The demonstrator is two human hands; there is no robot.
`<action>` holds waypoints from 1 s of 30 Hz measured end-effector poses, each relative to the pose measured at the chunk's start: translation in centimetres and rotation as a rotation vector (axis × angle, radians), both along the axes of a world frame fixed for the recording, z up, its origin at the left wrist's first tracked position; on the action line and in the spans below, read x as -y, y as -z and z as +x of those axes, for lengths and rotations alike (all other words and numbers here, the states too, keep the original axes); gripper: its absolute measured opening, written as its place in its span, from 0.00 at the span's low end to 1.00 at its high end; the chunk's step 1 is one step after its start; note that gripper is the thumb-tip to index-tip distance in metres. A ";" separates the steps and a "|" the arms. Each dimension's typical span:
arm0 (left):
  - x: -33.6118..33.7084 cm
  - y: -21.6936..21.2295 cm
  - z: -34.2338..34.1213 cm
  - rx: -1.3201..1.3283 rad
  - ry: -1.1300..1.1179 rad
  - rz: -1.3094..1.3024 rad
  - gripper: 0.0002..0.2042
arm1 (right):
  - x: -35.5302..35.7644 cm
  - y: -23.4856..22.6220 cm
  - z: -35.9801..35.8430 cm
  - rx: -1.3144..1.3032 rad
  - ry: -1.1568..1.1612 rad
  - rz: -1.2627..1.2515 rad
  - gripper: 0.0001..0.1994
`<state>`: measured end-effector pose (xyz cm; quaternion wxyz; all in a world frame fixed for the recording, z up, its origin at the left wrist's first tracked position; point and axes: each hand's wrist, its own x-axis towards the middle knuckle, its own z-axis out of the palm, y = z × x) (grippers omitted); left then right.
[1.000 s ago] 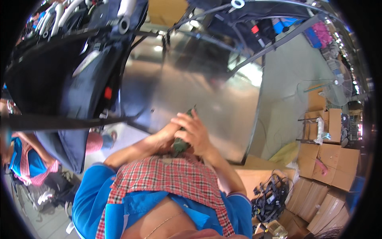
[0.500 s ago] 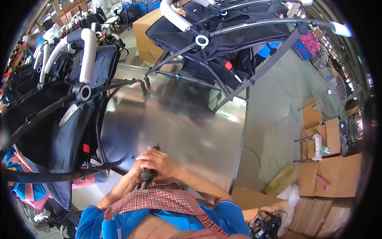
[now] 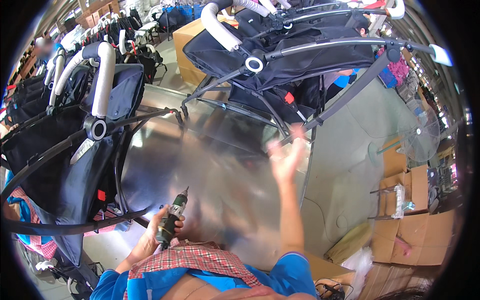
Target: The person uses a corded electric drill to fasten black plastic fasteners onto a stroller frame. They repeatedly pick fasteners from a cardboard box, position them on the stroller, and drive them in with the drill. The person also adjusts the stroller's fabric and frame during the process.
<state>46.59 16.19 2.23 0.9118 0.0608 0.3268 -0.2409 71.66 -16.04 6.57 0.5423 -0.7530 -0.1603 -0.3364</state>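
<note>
My left hand (image 3: 156, 231) is wrapped around a dark green electric screwdriver (image 3: 172, 219), whose thin bit points up and away over the metal tabletop (image 3: 235, 200). Stretched out toward the far right of the table, my right hand (image 3: 288, 156) is blurred, with fingers apart and nothing in them. It is close to the dark frame leg of a black stroller (image 3: 300, 57) standing across the table's far side. Another black stroller (image 3: 75, 145), with a pale wrapped handlebar, stands along the left side; its frame tube passes near my left hand.
A standing fan (image 3: 419, 131) and several open cardboard boxes (image 3: 415, 237) are on the right. Cables lie on the floor there. Behind the far stroller is a large carton (image 3: 187, 57). Co-workers show partly at the left and beyond the far stroller; more strollers fill the back left.
Both hands were together on the screwdriver. My right hand has let go and swung out to the far right, while the left keeps the screwdriver, now tilted slightly right.
</note>
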 end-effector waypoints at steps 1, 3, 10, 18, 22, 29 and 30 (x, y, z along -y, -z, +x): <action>0.0 -1.5 0.3 0.037 0.014 0.003 0.26 | 3.6 -0.7 2.6 0.063 0.281 -0.088 0.38; -1.0 -1.1 -0.1 0.125 0.062 0.024 0.25 | 8.3 -2.7 7.0 0.127 0.560 -0.037 0.39; 0.4 -3.1 -2.2 0.275 0.066 0.304 0.27 | 13.8 -4.8 13.3 -0.244 -0.034 0.472 0.20; -1.8 -2.9 -4.9 0.465 0.088 0.303 0.30 | 4.9 -3.8 3.4 -0.057 -0.011 0.206 0.15; -3.4 -3.4 -5.1 0.567 0.119 0.419 0.30 | 1.7 -2.4 -2.6 0.033 -0.096 0.125 0.13; -5.2 -3.9 -6.3 0.662 0.178 0.419 0.30 | -3.6 1.3 -9.5 0.135 0.020 -0.111 0.10; -5.5 -3.9 -6.7 0.659 0.172 0.406 0.30 | -5.4 0.9 -10.2 0.144 -0.011 -0.038 0.11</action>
